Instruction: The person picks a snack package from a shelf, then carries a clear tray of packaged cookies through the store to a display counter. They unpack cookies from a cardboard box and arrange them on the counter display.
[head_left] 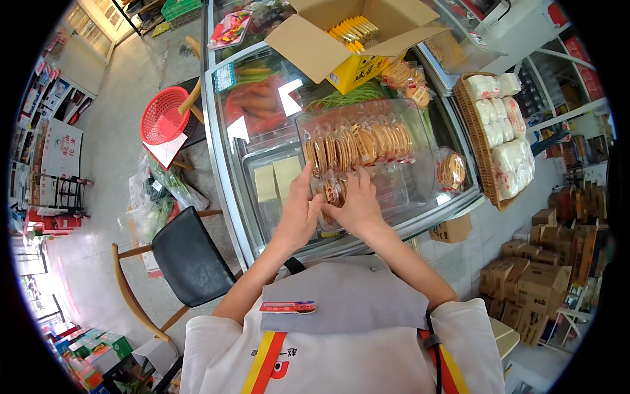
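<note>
A clear plastic tray (398, 190) on the glass-topped counter holds a row of individually wrapped round biscuits (357, 143) standing on edge. Nearer to me, a shorter group of the same wrapped biscuits (332, 188) sits at the tray's left side. My left hand (298, 213) is along the left of this near group, fingers pointing away and thumb pressed toward the packets. From the right, my right hand (357, 207) closes over them with bent fingers, its thumb almost meeting the left one. Both hands partly hide the packets between them.
Beyond the tray stands an open cardboard box (361, 65) with yellow packets. A wicker basket (482, 141) of white-wrapped packs is at the right, near another bag of biscuits (451, 171). Left of the counter are a black-seated chair (190, 256) and a red plastic basket (162, 117).
</note>
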Motion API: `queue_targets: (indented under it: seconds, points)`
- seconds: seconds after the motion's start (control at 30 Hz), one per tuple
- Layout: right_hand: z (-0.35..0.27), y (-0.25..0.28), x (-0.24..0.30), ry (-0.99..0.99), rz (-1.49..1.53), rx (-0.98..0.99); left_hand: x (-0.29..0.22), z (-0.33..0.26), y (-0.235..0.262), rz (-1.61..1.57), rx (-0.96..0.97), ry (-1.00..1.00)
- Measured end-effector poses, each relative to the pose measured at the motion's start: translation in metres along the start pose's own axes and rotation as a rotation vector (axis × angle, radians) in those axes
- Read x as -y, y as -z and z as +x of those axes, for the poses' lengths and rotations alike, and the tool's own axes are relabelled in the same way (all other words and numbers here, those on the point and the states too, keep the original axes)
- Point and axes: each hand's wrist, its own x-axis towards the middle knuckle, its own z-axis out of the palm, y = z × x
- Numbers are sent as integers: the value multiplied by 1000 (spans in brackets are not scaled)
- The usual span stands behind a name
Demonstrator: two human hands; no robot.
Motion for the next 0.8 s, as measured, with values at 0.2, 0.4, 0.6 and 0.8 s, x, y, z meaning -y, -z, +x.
queue_targets:
  seconds: [0.2, 0.4, 0.6, 0.8]
  points:
    - [2, 10, 10, -78, -143, 48, 2, -2, 6, -31, 33, 5]
    - [1, -3, 10, -95, -169, -13, 9, -3, 2, 99, 18, -105]
    - [0, -13, 16, -130, -75, -10, -1, -3, 4, 43, 20, -57]
    - [1, 15, -1, -105, 114, -6, -9, -1, 3, 78, 18, -63]
